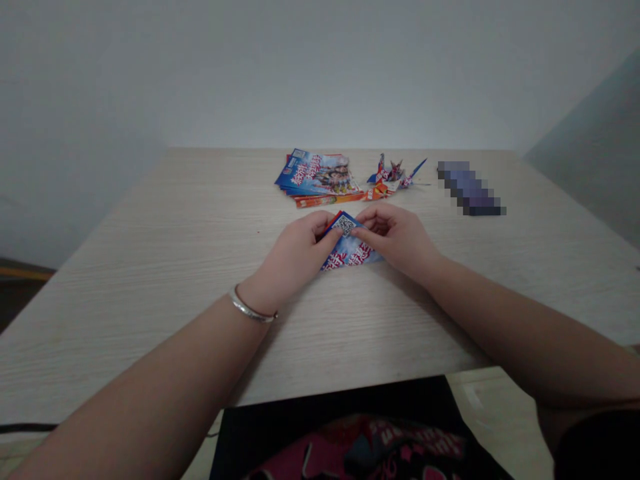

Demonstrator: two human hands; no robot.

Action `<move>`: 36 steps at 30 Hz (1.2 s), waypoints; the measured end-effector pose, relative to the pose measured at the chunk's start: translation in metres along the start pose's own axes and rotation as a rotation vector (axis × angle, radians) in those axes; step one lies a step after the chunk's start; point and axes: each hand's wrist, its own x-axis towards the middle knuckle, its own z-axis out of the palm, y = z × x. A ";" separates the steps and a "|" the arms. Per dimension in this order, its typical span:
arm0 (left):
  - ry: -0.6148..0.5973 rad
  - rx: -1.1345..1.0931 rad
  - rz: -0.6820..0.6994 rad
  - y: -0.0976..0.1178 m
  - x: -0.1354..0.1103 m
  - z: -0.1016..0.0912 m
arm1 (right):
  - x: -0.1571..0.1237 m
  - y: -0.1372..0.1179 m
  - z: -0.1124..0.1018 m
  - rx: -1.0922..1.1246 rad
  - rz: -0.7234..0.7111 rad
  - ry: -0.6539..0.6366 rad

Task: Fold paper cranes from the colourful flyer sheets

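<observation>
A folded sheet of printed paper, blue with red and white lettering and a QR code at its top corner, is held between both hands over the table. My left hand grips its left side, thumb on the face near the code and fingers curled behind. On the other side, my right hand pinches it the same way, thumb close to the code. The fingertips behind the paper are partly hidden. A red edge shows along the upper left of the fold. The left wrist wears a silver bangle.
Beyond the hands lies a fanned stack of printed leaflets. Right of it stand folded paper cranes with pointed tips. A blurred-out dark rectangular object rests farther right on the pale wooden table. A wall backs the table.
</observation>
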 end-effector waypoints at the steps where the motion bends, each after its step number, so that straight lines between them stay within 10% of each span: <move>1: 0.006 0.002 0.000 0.001 0.000 0.000 | -0.001 -0.001 0.000 0.010 0.004 0.000; 36: 0.019 0.020 0.038 0.008 -0.006 0.002 | -0.003 -0.015 0.004 -0.082 -0.157 0.077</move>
